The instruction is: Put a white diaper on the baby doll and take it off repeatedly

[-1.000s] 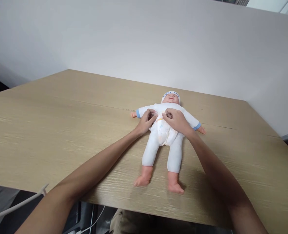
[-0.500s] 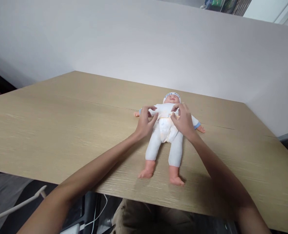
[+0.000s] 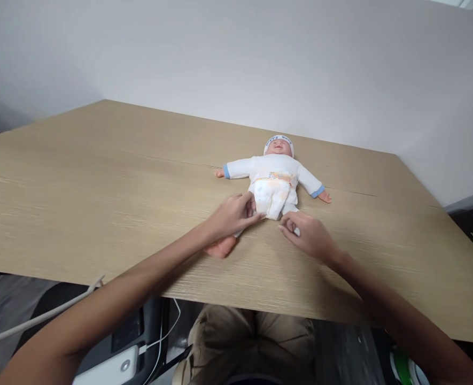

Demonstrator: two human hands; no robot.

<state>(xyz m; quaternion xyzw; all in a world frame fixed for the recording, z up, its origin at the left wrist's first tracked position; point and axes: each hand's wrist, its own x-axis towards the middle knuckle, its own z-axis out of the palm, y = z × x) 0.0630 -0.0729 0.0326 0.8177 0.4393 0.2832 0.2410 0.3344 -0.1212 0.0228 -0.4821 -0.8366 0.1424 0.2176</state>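
A baby doll (image 3: 278, 167) lies on its back with both arms spread, in a white suit with blue cuffs and a lettered headband. Round its hips is a white diaper (image 3: 270, 195) with an orange-patterned waistband. My left hand (image 3: 234, 214) is closed on the diaper's leg edge, at the picture's left, with the thumb stretched along the crotch. Curled beside the opposite leg is my right hand (image 3: 310, 234); what its fingers pinch, if anything, is hidden. That hand covers most of this leg, while one bare foot (image 3: 222, 247) shows below my left wrist.
The wooden table (image 3: 148, 192) reaches back to a pale wall (image 3: 220, 64). Below its front edge are my lap (image 3: 248, 337), a white device (image 3: 111, 369) with a cable, and a pale curved rod (image 3: 39, 318) at the left.
Both hands have moved down from the diaper's waistband to its leg openings. The doll's legs are now largely covered by my hands, and the camera view has shifted.
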